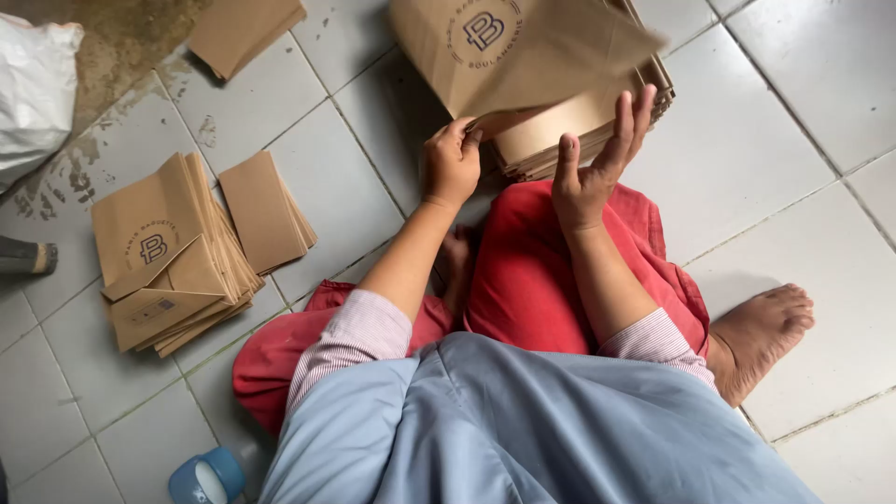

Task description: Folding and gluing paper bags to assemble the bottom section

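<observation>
Two hands over red lap: left hand point(452, 166) pinching brown paper bag point(504, 51), right hand point(597, 163) fingers apart against stack point(569, 131); more bag piles point(173, 257) on floor's left edge.

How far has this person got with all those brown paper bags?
Looks done: a fanned pile of folded bags and a smaller stack lie on the tiled floor. In hand: the left hand pinches one blurred bag, the right hand open beside it. Left: a thick stack beneath.
</observation>
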